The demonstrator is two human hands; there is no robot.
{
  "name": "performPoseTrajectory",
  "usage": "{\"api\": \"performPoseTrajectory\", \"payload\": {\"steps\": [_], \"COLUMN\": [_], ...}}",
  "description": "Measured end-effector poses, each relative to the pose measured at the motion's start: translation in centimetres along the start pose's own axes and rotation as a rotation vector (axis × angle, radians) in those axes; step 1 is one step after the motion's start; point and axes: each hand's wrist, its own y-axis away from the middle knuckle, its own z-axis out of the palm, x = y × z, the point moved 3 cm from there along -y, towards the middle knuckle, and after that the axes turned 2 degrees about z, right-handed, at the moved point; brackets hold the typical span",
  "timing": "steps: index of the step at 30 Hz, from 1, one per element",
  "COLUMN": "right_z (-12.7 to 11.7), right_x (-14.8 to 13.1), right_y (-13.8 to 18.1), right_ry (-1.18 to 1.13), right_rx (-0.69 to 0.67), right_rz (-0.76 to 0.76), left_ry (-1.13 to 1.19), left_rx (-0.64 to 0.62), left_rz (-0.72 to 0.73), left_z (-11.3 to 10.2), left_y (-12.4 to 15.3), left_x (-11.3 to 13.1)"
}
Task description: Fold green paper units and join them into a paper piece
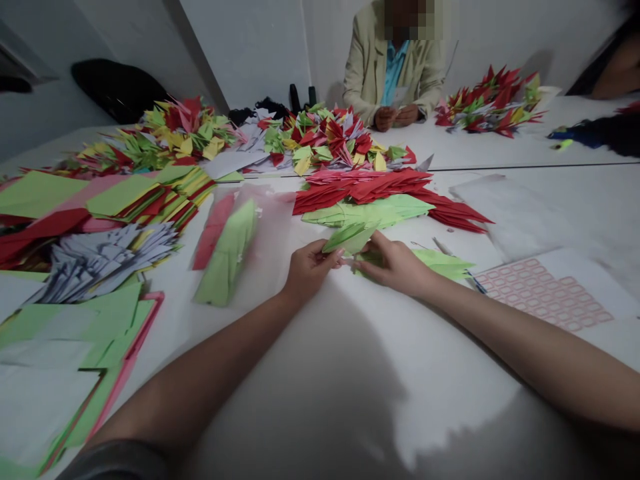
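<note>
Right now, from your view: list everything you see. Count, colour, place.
Folded paper heaps: 3, red, yellow and green, far side of table.
Red folded strips: 1 pile, red, mid-table.
Grey folded strips: 1 pile, grey-white, left.
Paper sheets: several, green, left foreground.
Plastic sleeve: 1, translucent, holding red and green paper, left of hands.
Printed sheet: 1, pink on white, right.
Black bag: 1, black, far left.
Co-worker: 1, beige jacket, far side.
Green folded paper: 1, green, between hands.
Left hand: 1, on paper.
Right hand: 1, on paper.
</note>
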Motion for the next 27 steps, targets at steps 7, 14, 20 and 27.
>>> {"api": "performPoseTrajectory", "payload": {"steps": [7,14,20,27], "right_z": [-0.3,-2.7,-2.8,-1.6], "right_x": [0.5,-0.9,-2.3,-2.3], "right_y": [-0.1,-0.1,0.6,0.8], "right_ry": [0.164,0.013,0.014,0.009], "right_rx": [0.023,0.393,0.409,0.218], "right_rz": [0.042,-0.087,-0.324,-0.450], "left_ry": [0.050,-0.014,-0.095,-0.145], "left_rx": [0.034,0.017,0.016,-0.030], "left_rz": [-0.026,0.002,0.062,0.153], "left_z": [0.0,-0.1,-0.3,-0.4], "left_y": [0.0,-0.1,-0.1,0.1], "left_x": [-0.3,-0.4,-0.5,-0.4]}}
